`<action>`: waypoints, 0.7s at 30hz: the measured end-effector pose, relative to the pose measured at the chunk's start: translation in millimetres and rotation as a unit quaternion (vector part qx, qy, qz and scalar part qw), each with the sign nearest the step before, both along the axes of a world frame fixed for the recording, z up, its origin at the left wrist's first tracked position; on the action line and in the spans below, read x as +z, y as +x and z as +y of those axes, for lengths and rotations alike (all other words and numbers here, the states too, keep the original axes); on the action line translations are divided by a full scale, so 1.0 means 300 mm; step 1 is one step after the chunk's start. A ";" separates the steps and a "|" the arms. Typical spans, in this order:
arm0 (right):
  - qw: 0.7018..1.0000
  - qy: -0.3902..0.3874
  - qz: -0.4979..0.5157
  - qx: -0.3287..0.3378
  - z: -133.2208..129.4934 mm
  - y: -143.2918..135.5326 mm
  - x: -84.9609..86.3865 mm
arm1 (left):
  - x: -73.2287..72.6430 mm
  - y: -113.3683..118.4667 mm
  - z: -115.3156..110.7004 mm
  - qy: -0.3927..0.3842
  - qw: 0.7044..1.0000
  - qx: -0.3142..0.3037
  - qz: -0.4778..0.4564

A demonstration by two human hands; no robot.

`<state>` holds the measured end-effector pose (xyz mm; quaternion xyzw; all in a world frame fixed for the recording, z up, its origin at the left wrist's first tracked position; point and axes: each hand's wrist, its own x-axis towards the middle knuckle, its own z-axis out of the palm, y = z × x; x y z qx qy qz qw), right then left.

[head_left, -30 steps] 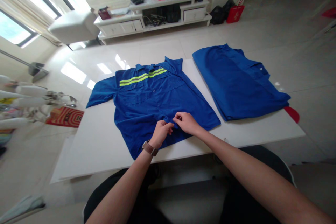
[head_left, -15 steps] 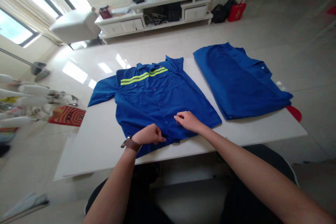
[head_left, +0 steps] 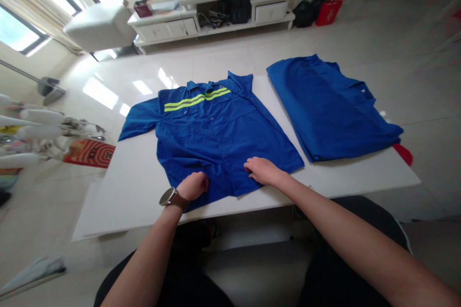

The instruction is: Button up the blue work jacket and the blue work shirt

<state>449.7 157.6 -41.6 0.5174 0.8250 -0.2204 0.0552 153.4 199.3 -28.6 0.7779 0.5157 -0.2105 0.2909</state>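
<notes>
A blue work shirt [head_left: 216, 129] lies front side up on a white table [head_left: 122, 187], its collar away from me. It has a yellow-and-grey reflective stripe across the chest and buttons down the middle. My left hand [head_left: 194, 185], with a brown-strapped watch at the wrist, is closed on the cloth near the left part of the hem. Folds run in the fabric around it. My right hand [head_left: 262, 170] has its fingers curled on the cloth right of the button line, near the hem. Its fingertips are partly hidden.
Folded blue garments [head_left: 331, 110] lie on the table's right side. Beyond stand a white TV cabinet [head_left: 165, 31] and a red paper bag [head_left: 328, 12]. On the left are a red patterned bag [head_left: 90, 152] and a grey stool [head_left: 99, 26].
My left hand has moved left along the hem, and my right hand slightly right and down. The hands are farther apart, and the cloth between them lies flatter.
</notes>
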 end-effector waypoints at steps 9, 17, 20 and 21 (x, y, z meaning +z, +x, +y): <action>1.000 -0.017 -0.005 0.004 0.001 -0.005 0.020 | -0.010 -0.085 -0.035 0.035 0.993 -0.008 0.112; 0.999 -0.027 -0.018 0.016 0.005 -0.004 0.018 | 0.014 -0.177 -0.025 0.091 0.993 0.000 0.080; 0.999 -0.036 -0.017 0.006 0.002 -0.005 0.017 | 0.014 -0.176 -0.034 0.082 0.993 -0.023 0.077; 0.999 -0.039 -0.015 0.002 0.002 -0.005 0.018 | 0.013 -0.170 -0.038 0.084 0.993 -0.030 0.076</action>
